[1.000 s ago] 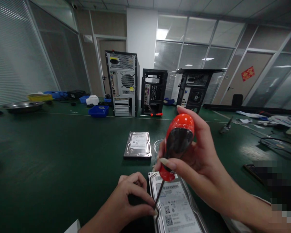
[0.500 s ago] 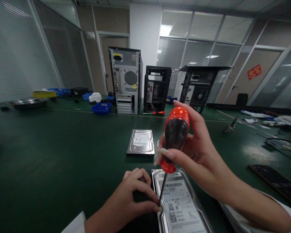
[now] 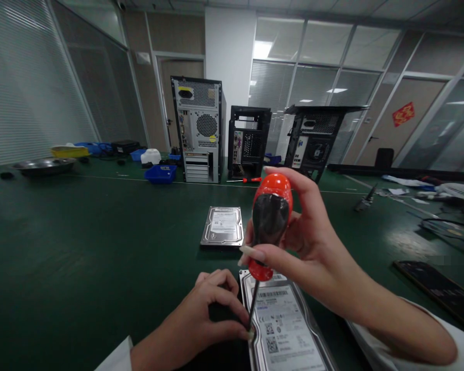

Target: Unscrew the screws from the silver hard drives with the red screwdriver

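A silver hard drive [image 3: 286, 330] with a white label lies at the near edge of the green table [image 3: 81, 247]. My right hand [image 3: 313, 247] is wrapped round the red and black handle of a screwdriver [image 3: 268, 226], which stands nearly upright. Its tip rests at the drive's left edge. My left hand [image 3: 212, 314] pinches there, with finger and thumb closed at the tip; what they hold is too small to see. A second hard drive [image 3: 223, 226] lies flat a little farther back.
Three computer cases [image 3: 199, 131] stand at the back of the table, with a small red screwdriver [image 3: 251, 180] in front of them. Blue bins [image 3: 159, 174] and a metal bowl [image 3: 42, 166] sit at the back left. Cables and a dark flat panel [image 3: 436, 291] lie at the right.
The screwdriver handle has tipped slightly left and my right hand has shifted with it. My left hand keeps its pinch at the tip. The view has moved a little.
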Demonstrator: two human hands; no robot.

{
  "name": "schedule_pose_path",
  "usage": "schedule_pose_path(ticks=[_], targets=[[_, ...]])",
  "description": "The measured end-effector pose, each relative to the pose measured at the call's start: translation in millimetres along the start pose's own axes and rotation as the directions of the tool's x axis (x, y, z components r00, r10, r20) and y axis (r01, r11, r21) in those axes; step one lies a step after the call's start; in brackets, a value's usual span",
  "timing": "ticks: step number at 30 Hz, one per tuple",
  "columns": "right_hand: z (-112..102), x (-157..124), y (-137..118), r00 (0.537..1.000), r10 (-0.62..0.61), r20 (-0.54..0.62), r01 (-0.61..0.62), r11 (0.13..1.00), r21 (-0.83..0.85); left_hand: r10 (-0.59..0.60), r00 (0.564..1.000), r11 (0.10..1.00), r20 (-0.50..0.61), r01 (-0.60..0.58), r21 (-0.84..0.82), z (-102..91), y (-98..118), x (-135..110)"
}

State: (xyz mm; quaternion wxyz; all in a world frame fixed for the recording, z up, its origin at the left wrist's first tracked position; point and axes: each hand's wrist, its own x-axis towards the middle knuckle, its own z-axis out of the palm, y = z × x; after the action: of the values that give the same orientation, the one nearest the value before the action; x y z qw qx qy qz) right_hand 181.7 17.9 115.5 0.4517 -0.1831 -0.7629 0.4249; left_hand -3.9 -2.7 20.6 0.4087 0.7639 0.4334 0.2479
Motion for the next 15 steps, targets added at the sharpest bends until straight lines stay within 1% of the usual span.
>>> schedule_pose_path(ticks=[2,4,9,12,15], targets=[[-2,3,-1,1.000,0.000,0.029,0.000,1.000,-0.011,0.017,1.000,0.999,0.017,-0.017,-0.030,-1.4,-2,-1],[-5,7,-4,0.998,0.022,0.064,-0.023,1.000,0.012,0.036,0.999,0.998,0.022,-0.035,-0.048,-2.0,-4,-1],[-12,13,-13,0.981,0.101,0.167,-0.127,0.981,0.150,0.076,0.997,0.995,0.018,-0.075,-0.058,-0.1,-7,-2],[-13,16,-18,0.973,0.089,0.214,-0.126,0.978,0.165,0.080,0.996,0.994,0.025,-0.078,-0.071,0.6,-5,-2],[-13,16,-21,0.969,0.068,0.238,-0.104,0.984,0.142,0.091,0.996,0.992,0.012,-0.089,-0.093,0.7,-4,-2]])
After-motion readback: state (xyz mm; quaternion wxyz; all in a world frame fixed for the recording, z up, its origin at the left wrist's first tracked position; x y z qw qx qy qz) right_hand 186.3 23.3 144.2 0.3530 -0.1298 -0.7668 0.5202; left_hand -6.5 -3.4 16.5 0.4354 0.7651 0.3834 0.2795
